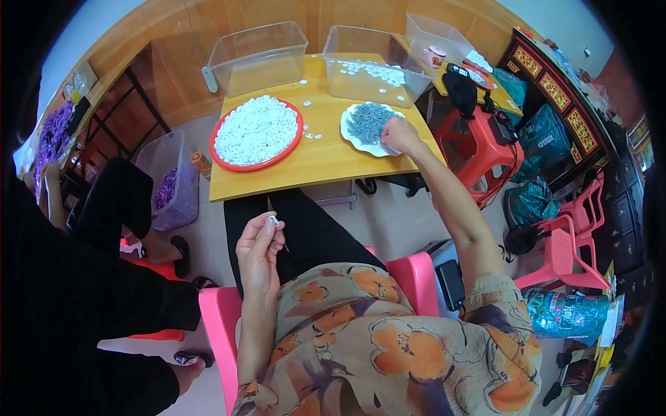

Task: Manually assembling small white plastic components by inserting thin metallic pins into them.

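My left hand [258,244] is raised over my lap, thumb and fingers pinched on a small white plastic piece [275,221]. On the yellow table my right hand [402,136] reaches into a white scalloped plate [352,142] at its right rim. A heap of small grey metal parts [368,122] fills that plate. The fingers of this hand are bunched together, and whatever is between them is hidden. Left of the plate stands a round red tray [223,161], piled with white plastic pieces [255,130] like the held one. A few loose white pieces [309,132] lie between tray and plate.
Two clear plastic bins [258,59] stand along the table's far edge, the right one near scattered white pieces [374,71]. A red stool [479,142] is at the right. Another person [104,277] sits close on my left, beside a bin of purple pieces [166,191].
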{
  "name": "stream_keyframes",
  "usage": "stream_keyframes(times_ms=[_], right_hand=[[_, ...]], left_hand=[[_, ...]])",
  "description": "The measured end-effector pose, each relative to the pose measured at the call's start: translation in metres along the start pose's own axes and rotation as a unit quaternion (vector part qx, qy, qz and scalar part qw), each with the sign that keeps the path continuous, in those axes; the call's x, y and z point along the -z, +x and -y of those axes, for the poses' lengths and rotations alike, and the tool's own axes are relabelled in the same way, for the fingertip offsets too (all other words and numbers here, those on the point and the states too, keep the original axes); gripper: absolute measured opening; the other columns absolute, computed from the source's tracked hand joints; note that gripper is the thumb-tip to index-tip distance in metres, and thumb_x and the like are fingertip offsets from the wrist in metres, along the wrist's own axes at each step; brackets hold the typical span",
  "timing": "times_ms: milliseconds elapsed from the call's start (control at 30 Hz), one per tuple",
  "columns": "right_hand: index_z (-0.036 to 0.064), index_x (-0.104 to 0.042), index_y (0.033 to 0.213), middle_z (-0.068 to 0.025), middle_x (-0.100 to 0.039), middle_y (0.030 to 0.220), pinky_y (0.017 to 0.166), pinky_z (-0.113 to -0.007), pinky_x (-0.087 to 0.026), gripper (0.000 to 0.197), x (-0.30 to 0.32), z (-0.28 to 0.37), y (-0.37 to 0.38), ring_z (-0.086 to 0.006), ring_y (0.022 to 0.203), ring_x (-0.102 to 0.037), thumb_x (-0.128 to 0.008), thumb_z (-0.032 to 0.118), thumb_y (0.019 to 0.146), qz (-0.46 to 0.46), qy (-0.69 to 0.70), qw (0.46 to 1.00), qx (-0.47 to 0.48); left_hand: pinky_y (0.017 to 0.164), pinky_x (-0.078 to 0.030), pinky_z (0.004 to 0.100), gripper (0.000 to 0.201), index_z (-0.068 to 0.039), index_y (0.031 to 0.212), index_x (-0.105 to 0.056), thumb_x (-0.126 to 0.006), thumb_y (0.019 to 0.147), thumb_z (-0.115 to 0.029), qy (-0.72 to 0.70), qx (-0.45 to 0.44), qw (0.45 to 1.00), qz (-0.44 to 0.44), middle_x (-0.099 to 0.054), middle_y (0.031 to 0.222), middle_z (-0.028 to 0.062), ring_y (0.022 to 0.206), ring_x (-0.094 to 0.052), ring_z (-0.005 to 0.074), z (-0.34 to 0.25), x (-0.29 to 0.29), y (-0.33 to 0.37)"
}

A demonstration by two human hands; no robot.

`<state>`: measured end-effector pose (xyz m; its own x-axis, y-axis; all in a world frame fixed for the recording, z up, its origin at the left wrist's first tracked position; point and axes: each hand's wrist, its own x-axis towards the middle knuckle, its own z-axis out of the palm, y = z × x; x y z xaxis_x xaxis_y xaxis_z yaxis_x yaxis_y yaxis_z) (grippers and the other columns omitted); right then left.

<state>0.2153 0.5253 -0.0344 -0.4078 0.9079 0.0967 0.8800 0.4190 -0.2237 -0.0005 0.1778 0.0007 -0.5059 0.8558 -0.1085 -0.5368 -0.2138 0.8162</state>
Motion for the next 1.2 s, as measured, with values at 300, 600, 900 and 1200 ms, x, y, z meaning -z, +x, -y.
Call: stream_keyframes(times_ms=[300, 600, 900, 1200], right_hand=[[-0.0007, -0.059, 0.069, -0.0102, -0.061, 0.064, 0.054, -0.029, -0.047, 0.012, 0.039, 0.050, -0.041, -0.0175, 0.057, -0.059, -0.063, 0.010, 0.070, -0.118, 0.177, 0.966, 0.148], [0.0008, -0.062, 0.098, -0.0020, -0.063, 0.076, 0.059, -0.018, -0.045, 0.020, 0.053, 0.184, -0.170, -0.0044, 0.066, -0.057, -0.064, -0.001, 0.079, 0.031, 0.509, 0.811, 0.288], [0.0022, -0.051, 0.108, -0.0107, -0.062, 0.072, 0.059, -0.031, -0.050, 0.034, 0.052, 0.193, -0.181, -0.0234, 0.065, -0.063, -0.060, -0.002, 0.076, -0.032, 0.468, 0.821, 0.325], [0.0022, -0.052, 0.115, -0.0081, -0.064, 0.079, 0.064, -0.025, -0.051, 0.037, 0.049, 0.190, -0.182, -0.0138, 0.069, -0.064, -0.060, -0.003, 0.079, -0.025, 0.476, 0.812, 0.336]], left_hand=[[0.061, -0.043, 0.0172, 0.019, 0.000, 0.103, -0.060, -0.058, 0.087, -0.010, 0.028, 0.003, 1.000, 0.005, -0.064, 0.084, 0.0065, 0.067, -0.055, 0.0059, -0.001, -0.003, -0.001], [0.064, -0.044, 0.0183, 0.020, 0.001, 0.103, -0.062, -0.059, 0.085, -0.008, 0.079, -0.038, 0.996, 0.017, -0.065, 0.085, 0.0075, 0.069, -0.058, 0.0080, -0.005, -0.011, -0.002], [0.064, -0.044, 0.0188, 0.019, 0.001, 0.102, -0.063, -0.060, 0.085, -0.006, 0.121, -0.081, 0.989, 0.008, -0.064, 0.084, 0.0066, 0.069, -0.057, 0.0076, -0.003, -0.011, -0.006], [0.063, -0.044, 0.0183, 0.019, 0.002, 0.103, -0.062, -0.058, 0.086, -0.005, 0.115, -0.077, 0.990, 0.018, -0.063, 0.084, 0.0059, 0.070, -0.057, 0.0080, -0.001, -0.012, -0.006]])
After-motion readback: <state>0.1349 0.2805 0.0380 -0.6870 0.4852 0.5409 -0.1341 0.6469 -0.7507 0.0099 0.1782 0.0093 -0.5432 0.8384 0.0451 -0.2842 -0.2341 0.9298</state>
